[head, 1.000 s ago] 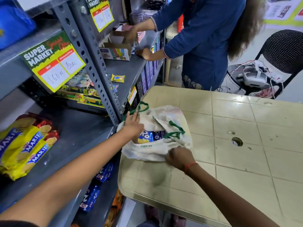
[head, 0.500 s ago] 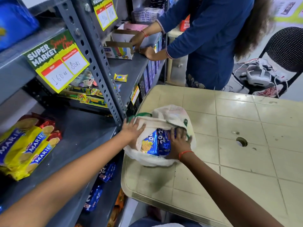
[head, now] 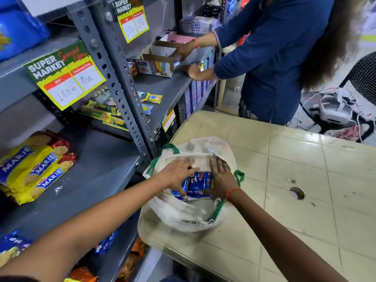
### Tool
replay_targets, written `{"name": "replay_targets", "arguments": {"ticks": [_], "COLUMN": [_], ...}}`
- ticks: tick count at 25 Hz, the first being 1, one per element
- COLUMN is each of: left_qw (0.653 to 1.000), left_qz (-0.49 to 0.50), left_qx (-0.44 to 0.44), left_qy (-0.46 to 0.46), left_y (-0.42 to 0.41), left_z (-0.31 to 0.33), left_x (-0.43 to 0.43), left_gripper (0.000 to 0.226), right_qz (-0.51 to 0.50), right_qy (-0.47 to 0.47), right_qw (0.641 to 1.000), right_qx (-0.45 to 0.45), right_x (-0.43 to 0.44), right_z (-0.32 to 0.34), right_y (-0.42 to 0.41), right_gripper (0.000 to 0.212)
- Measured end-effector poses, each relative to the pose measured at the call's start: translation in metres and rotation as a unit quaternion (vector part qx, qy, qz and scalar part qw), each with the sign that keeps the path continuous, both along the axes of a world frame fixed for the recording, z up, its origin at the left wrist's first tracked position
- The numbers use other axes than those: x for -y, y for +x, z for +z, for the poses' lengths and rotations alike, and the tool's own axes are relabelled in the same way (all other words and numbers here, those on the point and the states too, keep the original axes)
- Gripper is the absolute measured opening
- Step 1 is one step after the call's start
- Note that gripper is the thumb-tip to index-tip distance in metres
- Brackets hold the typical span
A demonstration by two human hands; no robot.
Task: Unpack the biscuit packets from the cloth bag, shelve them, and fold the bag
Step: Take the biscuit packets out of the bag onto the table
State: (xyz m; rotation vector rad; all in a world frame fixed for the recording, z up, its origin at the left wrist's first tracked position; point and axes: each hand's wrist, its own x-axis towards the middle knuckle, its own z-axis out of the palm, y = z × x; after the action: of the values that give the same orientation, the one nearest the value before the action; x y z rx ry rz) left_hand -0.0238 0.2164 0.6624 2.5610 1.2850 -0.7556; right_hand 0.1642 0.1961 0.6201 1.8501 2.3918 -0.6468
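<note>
Both hands, the left hand (head: 179, 176) and right hand (head: 220, 180), clasped the blue biscuit packets (head: 198, 185) inside the limp cloth bag (head: 183, 216); the packets looked light, crinkly and breakable, best gripped by their sides.

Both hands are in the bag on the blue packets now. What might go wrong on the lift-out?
The cloth bag overhangs the table corner, so tugging may drag it off. The left hand and right hand pinch the blue packets loosely; one may slip. The green handle could snag the right wrist.
</note>
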Motion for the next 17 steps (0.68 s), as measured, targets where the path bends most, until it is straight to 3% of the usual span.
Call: {"name": "replay_targets", "arguments": {"ticks": [1, 3, 6, 9, 11, 14, 17], "left_qw": [0.999, 0.993, 0.977, 0.986, 0.991, 0.996, 0.987], "left_qz": [0.029, 0.084, 0.157, 0.110, 0.026, 0.063, 0.159], "left_qx": [-0.033, -0.077, -0.113, 0.011, 0.086, 0.046, -0.013], "left_qy": [0.011, 0.044, 0.093, 0.127, 0.097, 0.039, 0.026], "left_y": [-0.011, -0.034, -0.050, -0.029, -0.019, -0.039, -0.068], "left_z": [-0.004, -0.008, 0.006, 0.002, -0.013, -0.023, -0.024], "left_x": [-0.009, -0.030, -0.056, -0.044, -0.024, -0.030, -0.061], "left_gripper": [0.119, 0.125, 0.105, 0.073, 0.081, 0.114, 0.101], "right_qz": [0.003, -0.023, -0.068, -0.055, 0.016, 0.065, -0.006], "right_qy": [-0.003, -0.012, -0.005, 0.167, 0.229, 0.087, 0.019], "right_qw": [1.000, 0.999, 0.997, 0.984, 0.972, 0.994, 0.998], "right_qx": [0.025, 0.046, 0.047, -0.001, -0.046, -0.004, 0.054], "right_x": [-0.003, -0.018, -0.049, -0.048, -0.040, -0.046, -0.077], "right_z": [-0.003, -0.003, 0.004, 0.005, -0.006, -0.020, -0.023], "right_y": [0.004, 0.014, 0.018, -0.003, -0.012, 0.001, 0.019], "right_gripper": [0.129, 0.137, 0.113, 0.062, 0.060, 0.091, 0.086]}}
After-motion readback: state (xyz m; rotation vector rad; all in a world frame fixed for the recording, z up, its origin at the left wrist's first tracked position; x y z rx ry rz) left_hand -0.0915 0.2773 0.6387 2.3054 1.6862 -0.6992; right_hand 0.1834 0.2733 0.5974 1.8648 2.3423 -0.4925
